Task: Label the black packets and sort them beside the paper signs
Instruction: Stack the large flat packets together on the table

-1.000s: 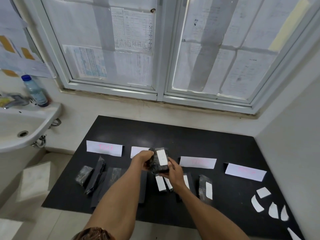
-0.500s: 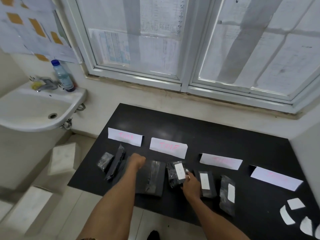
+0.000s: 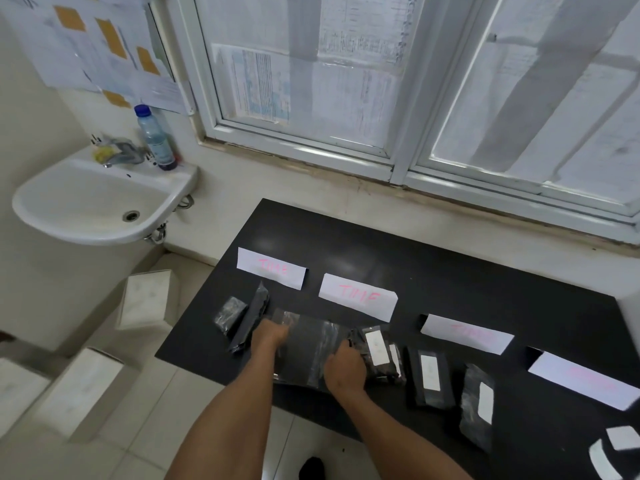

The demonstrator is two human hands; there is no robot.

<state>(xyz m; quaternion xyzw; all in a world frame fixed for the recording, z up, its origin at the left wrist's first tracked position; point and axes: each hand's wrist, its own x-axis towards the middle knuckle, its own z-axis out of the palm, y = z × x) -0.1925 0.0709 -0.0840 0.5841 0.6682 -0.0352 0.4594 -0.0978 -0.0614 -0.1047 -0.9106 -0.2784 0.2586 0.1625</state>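
Sink (image 3: 69, 233): white, wall-mounted, off the table's 9 o'clock side and apart from it.
Bottle (image 3: 156, 140): blue cap, upright on the sink rim at the basin's 1 o'clock.
Boxes (image 3: 149, 299): white, on the floor tiles at the table's 8 o'clock.
Table (image 3: 381, 251): black top; the window runs along its 12 o'clock side.
Signs: 4 white paper strips in a row. Sign 1 (image 3: 272, 268) and sign 2 (image 3: 358, 297) read "TIME" in pink. The pink writing on sign 3 (image 3: 467, 334) and sign 4 (image 3: 581, 379) is too faint to read.
Small packet (image 3: 230, 315): unlabelled, at 7 o'clock of sign 1, just beside the slim packet.
Slim packet (image 3: 254, 317): unlabelled, long, at 6 o'clock of sign 1, its top tilted toward 1 o'clock.
Left hand (image 3: 270, 332): back up, on the large packet's 10 o'clock corner. Its fingers are curled under and hidden, so I cannot tell whether they grasp it.
Large packet (image 3: 308, 344): flat, glossy, unlabelled, between the 2 hands, at 7 o'clock of sign 2.
Right hand (image 3: 346, 367): at the large packet's 4 o'clock edge, fingers bent toward 12 o'clock. I cannot tell whether they pinch anything.
Labelled packet 1 (image 3: 377, 351): white label, at 6 o'clock of sign 2, against the right hand's 3 o'clock side.
Labelled packet 2 (image 3: 429, 375): white label, at 7 o'clock of sign 3.
Labelled packet 3 (image 3: 478, 407): white label, tilted, at 6 o'clock of sign 3, nearer the table's front edge.
Loose labels (image 3: 620, 445): white cut pieces at the table's 4 o'clock corner.
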